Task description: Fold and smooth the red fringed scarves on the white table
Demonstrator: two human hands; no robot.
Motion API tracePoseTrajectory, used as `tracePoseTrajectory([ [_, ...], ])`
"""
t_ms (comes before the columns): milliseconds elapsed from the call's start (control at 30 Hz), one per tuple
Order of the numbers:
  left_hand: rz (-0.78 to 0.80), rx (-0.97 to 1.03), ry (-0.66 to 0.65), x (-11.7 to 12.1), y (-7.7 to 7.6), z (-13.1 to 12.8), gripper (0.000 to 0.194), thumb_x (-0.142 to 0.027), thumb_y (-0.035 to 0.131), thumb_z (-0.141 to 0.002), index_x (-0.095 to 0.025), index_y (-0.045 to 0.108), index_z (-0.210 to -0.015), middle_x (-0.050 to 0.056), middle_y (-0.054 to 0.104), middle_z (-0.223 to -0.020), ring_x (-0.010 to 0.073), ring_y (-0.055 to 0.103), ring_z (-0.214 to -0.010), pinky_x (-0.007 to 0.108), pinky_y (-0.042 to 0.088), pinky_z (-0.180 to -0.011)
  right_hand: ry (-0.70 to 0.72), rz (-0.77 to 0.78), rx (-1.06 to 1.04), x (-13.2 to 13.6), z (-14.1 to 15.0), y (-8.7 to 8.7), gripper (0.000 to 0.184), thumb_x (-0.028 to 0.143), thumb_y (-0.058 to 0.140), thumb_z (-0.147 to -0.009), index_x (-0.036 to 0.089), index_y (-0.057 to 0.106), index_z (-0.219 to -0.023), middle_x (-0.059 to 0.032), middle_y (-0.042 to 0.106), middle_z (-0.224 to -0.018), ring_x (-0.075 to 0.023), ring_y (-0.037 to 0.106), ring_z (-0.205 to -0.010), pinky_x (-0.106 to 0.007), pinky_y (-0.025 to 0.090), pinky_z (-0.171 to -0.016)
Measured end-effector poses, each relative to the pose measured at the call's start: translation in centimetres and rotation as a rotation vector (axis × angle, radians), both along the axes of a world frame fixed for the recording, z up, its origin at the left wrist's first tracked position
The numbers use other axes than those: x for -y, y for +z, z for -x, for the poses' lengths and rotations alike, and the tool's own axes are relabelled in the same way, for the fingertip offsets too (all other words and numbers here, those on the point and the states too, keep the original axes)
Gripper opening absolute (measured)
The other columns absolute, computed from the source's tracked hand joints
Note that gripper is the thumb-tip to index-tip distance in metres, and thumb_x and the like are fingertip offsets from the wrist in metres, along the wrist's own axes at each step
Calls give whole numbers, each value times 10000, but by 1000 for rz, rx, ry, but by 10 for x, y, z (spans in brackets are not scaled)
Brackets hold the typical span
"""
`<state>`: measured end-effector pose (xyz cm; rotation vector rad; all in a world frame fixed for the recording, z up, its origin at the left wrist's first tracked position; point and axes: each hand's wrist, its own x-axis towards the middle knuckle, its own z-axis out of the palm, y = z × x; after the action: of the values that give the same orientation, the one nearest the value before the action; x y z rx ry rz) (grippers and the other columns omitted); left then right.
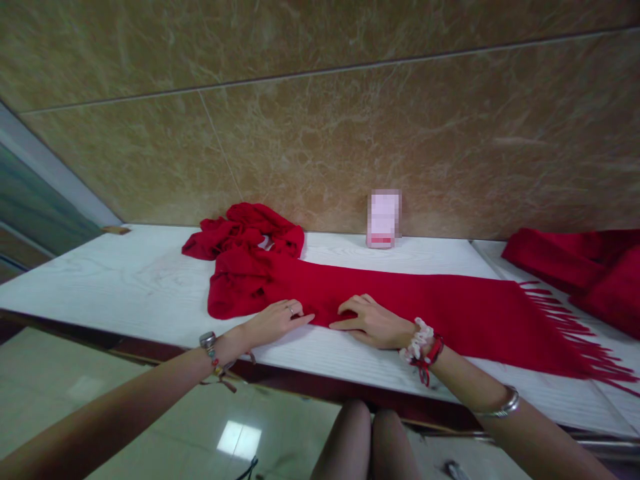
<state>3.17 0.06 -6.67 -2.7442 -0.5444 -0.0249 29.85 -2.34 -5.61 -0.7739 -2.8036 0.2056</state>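
A long red scarf [425, 300] lies across the white tabletop, flat toward the right with its fringe spread out. Its left part is gathered into a crumpled heap [250, 230] close to the wall. On the scarf's near edge rests my left hand [280, 321], fingers stretched out, a ring on one of them. A short way to its right, my right hand [375, 323] touches the same edge, thumb and bent fingers apart. Neither hand visibly grips the cloth.
More red cloth [600, 273] lies at the far right. A phone-like pinkish object [384, 217], partly pixelated, leans on the brown marbled wall [320, 147]. A small brown block [116, 230] sits at the back left corner of the white tabletop [135, 287].
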Motion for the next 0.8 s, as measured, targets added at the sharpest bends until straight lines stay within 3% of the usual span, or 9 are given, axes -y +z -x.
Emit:
tracePoseTrajectory([
  [167, -21, 93, -16, 0, -5, 2, 276, -64, 421, -850, -133, 541, -1090, 74, 569, -853, 153, 531, -780, 240, 472, -660, -11, 106, -77, 0, 2, -4, 294, 250, 455, -841, 231, 600, -1096, -99, 532, -1133, -209, 431, -1080, -418, 314, -917],
  [267, -29, 126, 19, 1, -7, 1, 242, -77, 418, -856, -117, 556, -1051, 78, 574, -843, 157, 535, -776, 245, 477, -656, -134, 141, -152, -11, 8, -1, 256, 251, 476, -833, 205, 637, -1026, -87, 575, -1074, -193, 476, -1038, -390, 341, -917],
  [400, -48, 114, -25, -4, -8, -1, 239, -67, 446, -838, -124, 557, -1043, 72, 582, -844, 157, 538, -785, 253, 470, -679, -332, 127, -179, -49, 24, 9, 266, 202, 474, -820, 167, 628, -1034, -92, 597, -1059, -174, 517, -1002, -317, 382, -904],
  [600, -136, 213, -72, -9, -8, -2, 186, -96, 461, -841, -147, 571, -983, 44, 600, -799, 150, 543, -754, 275, 450, -688, -682, 191, 56, -112, 61, 14, 349, 310, 475, -831, 166, 558, -1138, -109, 554, -1165, -195, 506, -1065, -293, 413, -857],
  [700, -154, 207, -62, -7, -12, -1, 203, -66, 435, -841, -139, 567, -977, 51, 608, -819, 138, 548, -759, 264, 447, -708, -723, 214, 95, -131, 79, 11, 349, 371, 545, -783, 197, 594, -1082, -103, 581, -1130, -231, 534, -1030, -316, 450, -779],
  [800, -156, 197, -65, -5, -16, -1, 210, -56, 413, -846, -120, 562, -979, 62, 609, -819, 137, 550, -764, 252, 449, -704, -716, 264, 130, -143, 91, 12, 249, 318, 630, -724, 200, 658, -941, -73, 652, -997, -214, 588, -931, -276, 463, -718],
])
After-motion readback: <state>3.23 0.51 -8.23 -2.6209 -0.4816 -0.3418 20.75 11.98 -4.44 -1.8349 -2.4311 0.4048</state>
